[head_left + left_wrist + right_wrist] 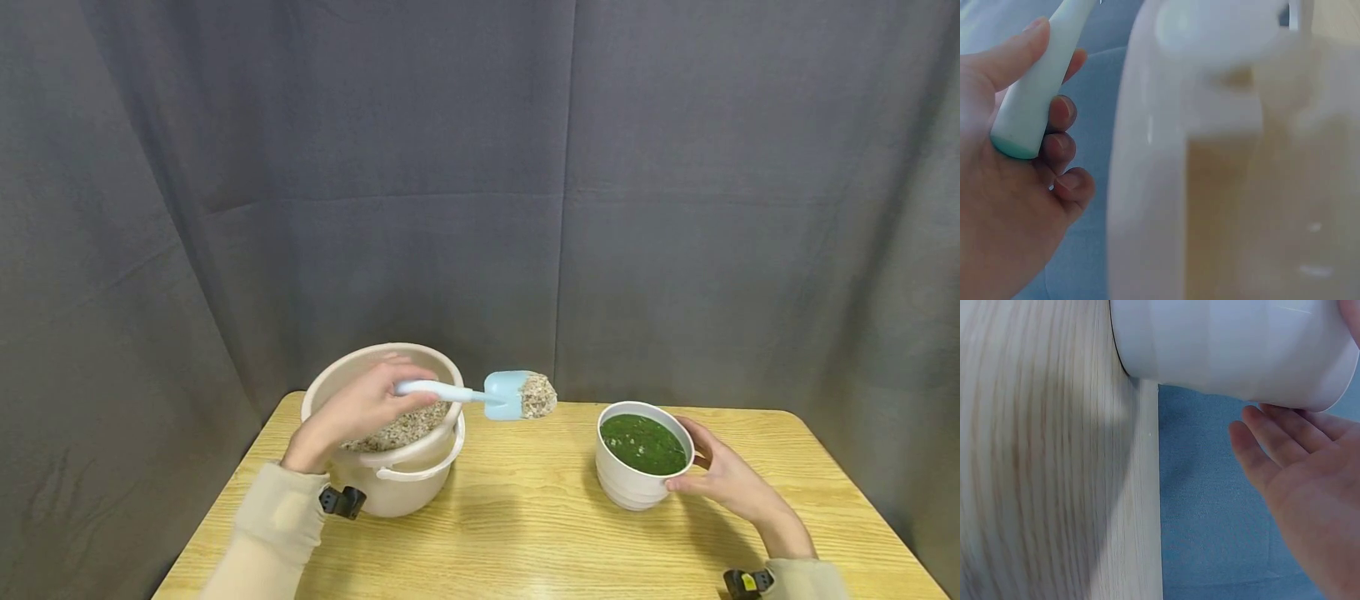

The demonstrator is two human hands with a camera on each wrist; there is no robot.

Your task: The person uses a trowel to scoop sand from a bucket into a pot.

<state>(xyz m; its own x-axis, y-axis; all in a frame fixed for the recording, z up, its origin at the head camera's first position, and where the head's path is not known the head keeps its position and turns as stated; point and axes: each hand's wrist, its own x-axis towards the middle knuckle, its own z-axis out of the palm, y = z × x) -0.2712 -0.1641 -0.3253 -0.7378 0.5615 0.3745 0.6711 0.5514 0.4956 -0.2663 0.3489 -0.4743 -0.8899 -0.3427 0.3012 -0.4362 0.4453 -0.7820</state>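
My left hand grips the pale handle of a light blue hand trowel; the left wrist view shows fingers and thumb wrapped round that handle. A heap of coarse, beige, grainy material lies on the blade, which is held level between the two containers. Below this hand, a cream bucket contains similar grains. Over on the right, a white pot holds something dark green with a few pale grains on top. My right hand holds the pot's right side between thumb and fingers.
Both containers stand on a light wood-grain table. Dark grey curtains hang behind it and along the sides. The bucket's handle hangs down at its front. A small black device is strapped to each wrist.
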